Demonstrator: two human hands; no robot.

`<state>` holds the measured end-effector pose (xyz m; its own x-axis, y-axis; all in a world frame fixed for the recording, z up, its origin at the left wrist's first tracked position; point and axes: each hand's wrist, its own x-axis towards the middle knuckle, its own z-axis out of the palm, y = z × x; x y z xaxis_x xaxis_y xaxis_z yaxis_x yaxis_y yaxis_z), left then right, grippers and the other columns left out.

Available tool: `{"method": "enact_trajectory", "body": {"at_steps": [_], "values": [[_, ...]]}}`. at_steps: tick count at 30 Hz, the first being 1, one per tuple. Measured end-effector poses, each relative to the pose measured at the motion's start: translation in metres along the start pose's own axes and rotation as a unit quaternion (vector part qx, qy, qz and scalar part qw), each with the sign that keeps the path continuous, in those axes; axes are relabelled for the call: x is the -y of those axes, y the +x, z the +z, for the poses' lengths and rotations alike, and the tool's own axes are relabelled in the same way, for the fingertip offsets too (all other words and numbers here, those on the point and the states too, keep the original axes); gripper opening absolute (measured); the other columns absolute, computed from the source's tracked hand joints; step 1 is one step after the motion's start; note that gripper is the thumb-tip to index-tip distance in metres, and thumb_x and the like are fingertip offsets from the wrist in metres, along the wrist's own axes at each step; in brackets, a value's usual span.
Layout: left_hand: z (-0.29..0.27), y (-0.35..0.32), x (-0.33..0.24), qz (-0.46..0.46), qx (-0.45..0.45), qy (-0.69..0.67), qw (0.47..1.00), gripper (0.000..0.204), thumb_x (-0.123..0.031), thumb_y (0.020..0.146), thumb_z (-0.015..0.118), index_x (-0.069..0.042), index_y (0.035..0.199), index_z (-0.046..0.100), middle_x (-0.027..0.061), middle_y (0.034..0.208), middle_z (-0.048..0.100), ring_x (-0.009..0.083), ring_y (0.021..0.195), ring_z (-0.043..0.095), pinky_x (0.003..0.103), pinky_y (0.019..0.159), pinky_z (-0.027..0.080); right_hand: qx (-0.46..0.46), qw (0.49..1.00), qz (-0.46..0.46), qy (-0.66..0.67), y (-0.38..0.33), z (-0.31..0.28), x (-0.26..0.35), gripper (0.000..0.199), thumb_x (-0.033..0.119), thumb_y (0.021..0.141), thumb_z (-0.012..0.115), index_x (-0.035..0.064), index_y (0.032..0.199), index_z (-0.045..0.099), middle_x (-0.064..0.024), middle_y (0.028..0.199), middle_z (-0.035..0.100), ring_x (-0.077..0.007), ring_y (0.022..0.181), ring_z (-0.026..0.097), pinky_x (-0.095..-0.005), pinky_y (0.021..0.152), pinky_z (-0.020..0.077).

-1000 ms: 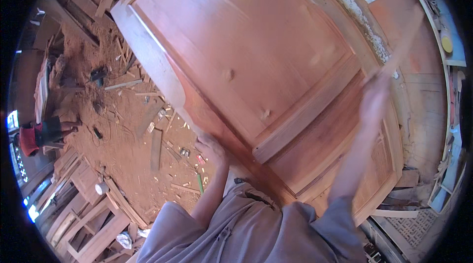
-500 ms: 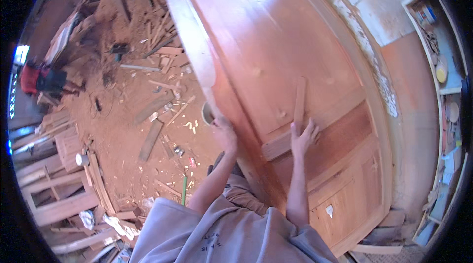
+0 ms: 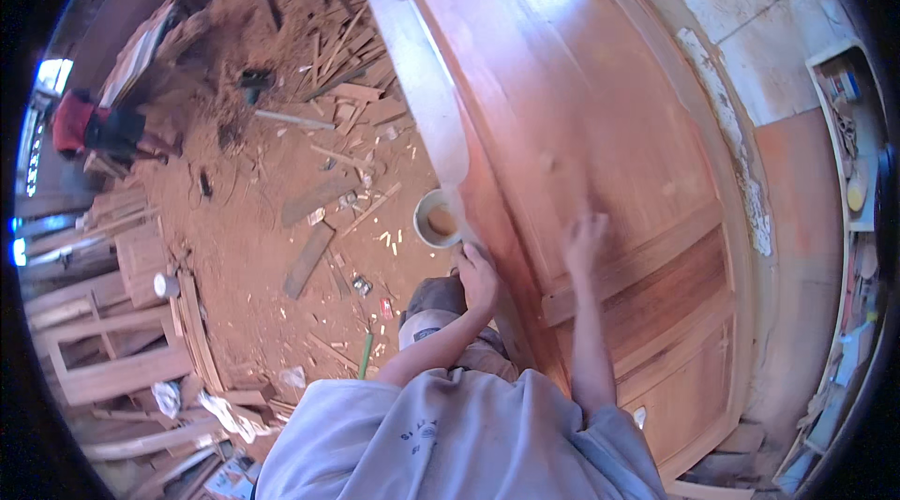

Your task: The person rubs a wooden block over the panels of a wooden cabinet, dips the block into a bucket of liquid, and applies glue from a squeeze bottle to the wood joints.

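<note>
A large panelled wooden door (image 3: 637, 97) lies in front of me. At its left edge, my left hand (image 3: 480, 277) is closed on a pale round cup (image 3: 419, 222) with a light brown paste inside. My right hand (image 3: 586, 239) is over the lower part of the big upper panel, its fingers curled and smeared by motion. The thin wooden strip seen in it earlier no longer lies distinct on the panel; only a faint blur shows above the fist. A wooden crosspiece (image 3: 647, 261) runs below that hand.
Sawdust covers the floor (image 3: 253, 219) at the left, with scattered offcuts (image 3: 309, 259). Wooden frames (image 3: 122, 350) are stacked at the far left. A person in a red top (image 3: 73, 120) bends over in the background. A pale open tray (image 3: 867, 191) with tools stands at the right.
My view has shifted, so the door sits further right. The cup has turned, showing its inside. My right hand has gone from fingers spread around the strip to curled and blurred.
</note>
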<state>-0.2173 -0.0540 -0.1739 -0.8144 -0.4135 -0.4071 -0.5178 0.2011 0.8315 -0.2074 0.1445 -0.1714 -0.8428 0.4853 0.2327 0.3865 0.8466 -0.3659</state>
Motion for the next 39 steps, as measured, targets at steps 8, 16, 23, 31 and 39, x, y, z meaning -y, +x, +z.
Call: {"method": "enact_trajectory", "body": {"at_steps": [8,16,23,31,39], "values": [[0.006,0.114,-0.04,-0.005,-0.013,-0.044,0.999,0.064,-0.044,0.105,0.028,0.014,0.13,0.04,0.0291,0.137,0.045,0.0373,0.128,0.044,0.041,0.108,0.032,0.065,0.995,-0.073,0.006,0.031,0.023,0.092,0.045,0.022,0.09,0.061,0.0187,0.135,0.054,-0.0138,0.105,0.052,-0.0321,0.098,0.053,-0.0465,0.082,0.0465],[0.041,0.15,-0.081,0.096,-0.035,0.101,0.99,0.06,-0.041,0.105,0.03,0.013,0.126,0.044,0.0334,0.119,0.055,0.0434,0.111,0.054,0.047,0.096,0.041,0.065,0.996,-0.059,-0.024,0.047,0.026,0.085,0.036,0.031,0.093,0.06,0.0232,0.127,0.064,-0.0075,0.103,0.053,-0.0281,0.094,0.052,-0.0449,0.08,0.0431],[0.046,0.146,-0.085,0.068,-0.048,0.083,0.993,0.07,-0.047,0.104,0.026,0.014,0.138,0.029,0.0373,0.133,0.044,0.0453,0.125,0.046,0.046,0.104,0.037,0.019,0.999,-0.04,-0.011,0.091,0.039,0.054,0.035,0.024,0.093,0.06,0.0223,0.128,0.063,-0.0097,0.101,0.051,-0.029,0.093,0.052,-0.0458,0.08,0.0432],[0.049,0.149,-0.08,0.091,-0.048,0.092,0.99,0.07,-0.046,0.104,0.026,0.015,0.138,0.029,0.0382,0.131,0.045,0.0452,0.124,0.047,0.045,0.104,0.037,0.006,0.991,0.065,0.12,0.118,0.028,0.025,0.037,0.017,0.093,0.062,0.0197,0.129,0.061,-0.0135,0.103,0.051,-0.0313,0.092,0.055,-0.0433,0.08,0.0471],[0.046,0.145,-0.087,0.085,-0.049,0.096,0.991,0.069,-0.044,0.105,0.026,0.017,0.136,0.032,0.0402,0.135,0.04,0.0467,0.127,0.043,0.047,0.106,0.037,0.072,0.997,-0.004,0.042,0.066,0.038,0.066,0.047,0.014,0.088,0.062,0.023,0.134,0.056,-0.0136,0.11,0.049,-0.0352,0.099,0.049,-0.0475,0.083,0.0457]]}}
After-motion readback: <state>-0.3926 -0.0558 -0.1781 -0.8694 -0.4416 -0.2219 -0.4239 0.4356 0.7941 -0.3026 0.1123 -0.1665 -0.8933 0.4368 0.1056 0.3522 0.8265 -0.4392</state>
